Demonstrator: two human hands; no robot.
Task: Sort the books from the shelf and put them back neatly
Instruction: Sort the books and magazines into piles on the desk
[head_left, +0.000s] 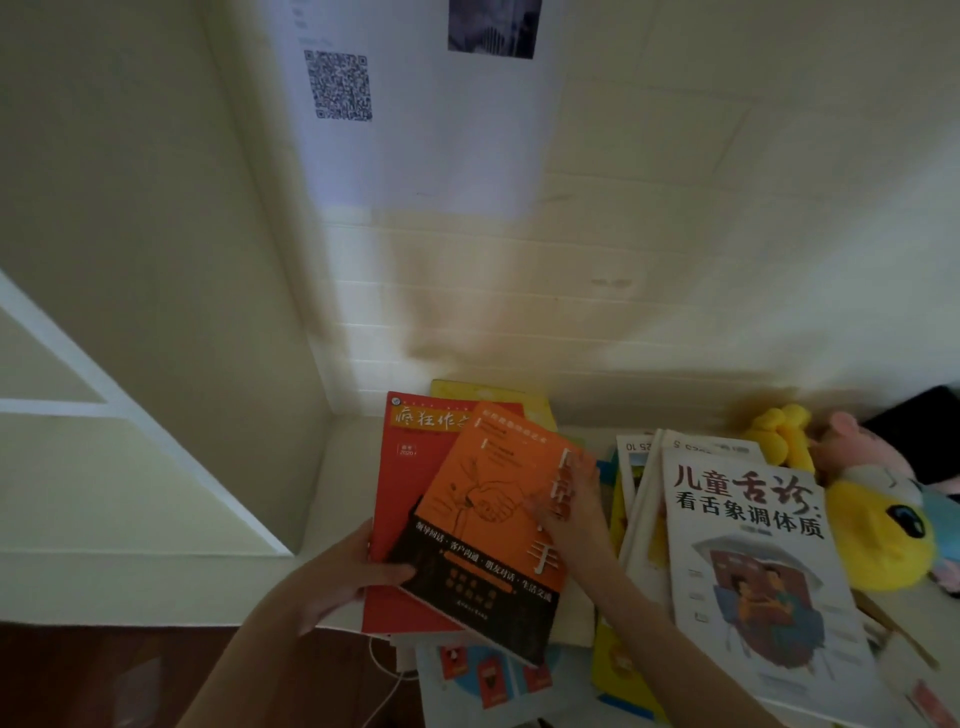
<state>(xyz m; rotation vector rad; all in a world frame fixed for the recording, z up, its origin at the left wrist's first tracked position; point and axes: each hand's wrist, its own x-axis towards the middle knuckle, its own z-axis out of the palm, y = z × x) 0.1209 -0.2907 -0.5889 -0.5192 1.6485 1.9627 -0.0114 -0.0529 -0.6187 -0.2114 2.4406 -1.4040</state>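
My left hand (343, 577) gripped the orange book's (488, 525) lower corner; my right hand (571, 514) lay flat, fingers spread, on its cover, atop the red book (400, 467). The white book (748, 561) waited beside, unsorted; I judged little done.

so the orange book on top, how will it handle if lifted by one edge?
The orange book looks a thin softcover, so it will probably flex and droop. It already lies skewed across the red book, so its cover may slide. Probably light; the left hand pinches its corner.
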